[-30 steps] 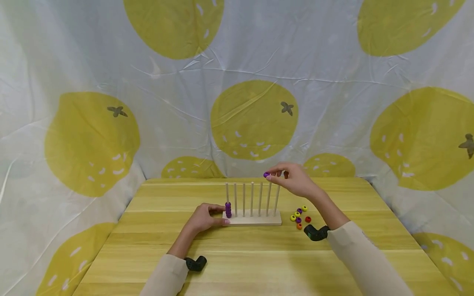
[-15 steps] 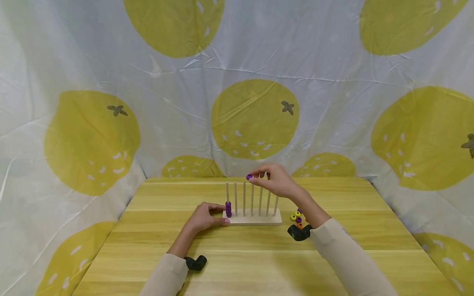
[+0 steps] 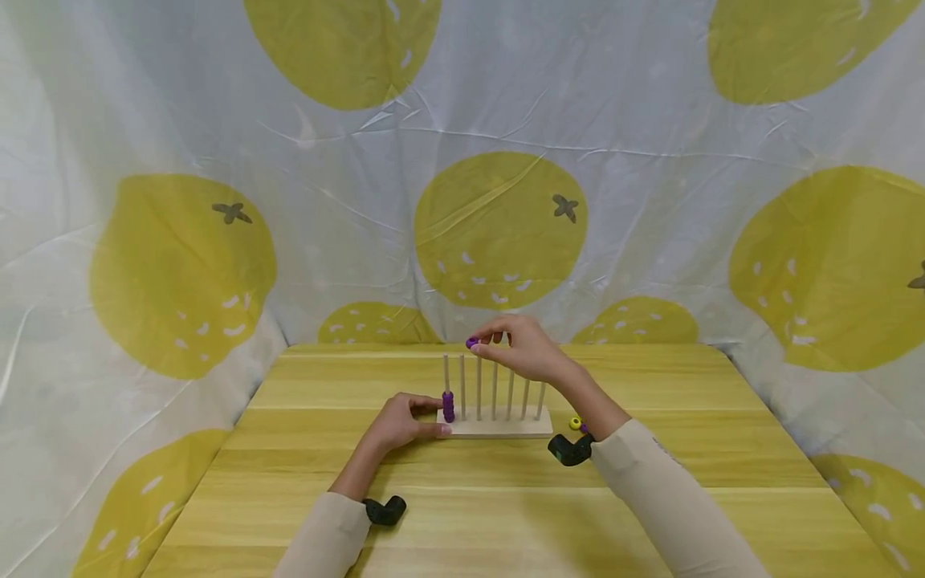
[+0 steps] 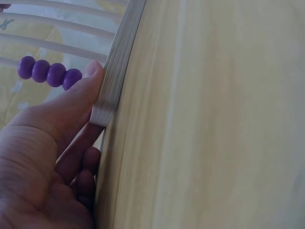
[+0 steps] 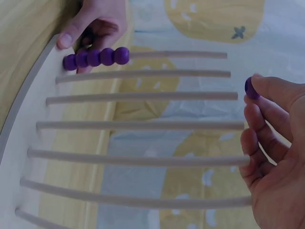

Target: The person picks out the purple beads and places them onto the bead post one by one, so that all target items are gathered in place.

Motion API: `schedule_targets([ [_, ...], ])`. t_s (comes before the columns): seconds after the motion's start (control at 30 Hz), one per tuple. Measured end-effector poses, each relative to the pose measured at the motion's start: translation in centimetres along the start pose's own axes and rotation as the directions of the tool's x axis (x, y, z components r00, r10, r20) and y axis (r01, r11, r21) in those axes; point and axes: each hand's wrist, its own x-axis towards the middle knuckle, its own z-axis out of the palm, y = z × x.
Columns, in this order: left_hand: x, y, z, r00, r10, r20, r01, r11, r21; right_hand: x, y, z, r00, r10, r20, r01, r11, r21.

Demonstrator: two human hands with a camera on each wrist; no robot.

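A pale wooden bead rack with several upright pegs stands on the table. Its leftmost peg carries a stack of purple beads; the other pegs are bare. My left hand grips the left end of the base, with the thumb on top beside the stack, as the left wrist view shows. Above the peg tops, my right hand pinches one purple bead between thumb and forefinger. In the right wrist view this bead is just beyond the tips of the pegs, touching none.
Right of the rack lie loose beads, a yellow bead and a purple one among them, partly hidden by my right forearm. The wooden table ends at a fruit-print cloth hanging behind.
My right hand has carried the purple bead leftward above the pegs, from the right part of the rack toward its left part. The left hand has stayed on the base.
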Motion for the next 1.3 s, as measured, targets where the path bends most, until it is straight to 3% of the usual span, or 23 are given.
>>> schedule_targets([
  [0.43,0.1,-0.2,0.1,1.0,0.007,0.003,-0.007,1.0,0.005,1.7,-1.1,1.7,0.999,-0.024,0.035,0.024,1.0,0.004],
  [1.3,0.0,0.0,0.0,1.0,0.025,0.006,-0.025,1.0,-0.013,2.2,-1.3,2.8,0.997,-0.043,0.069,0.043,0.999,-0.002],
])
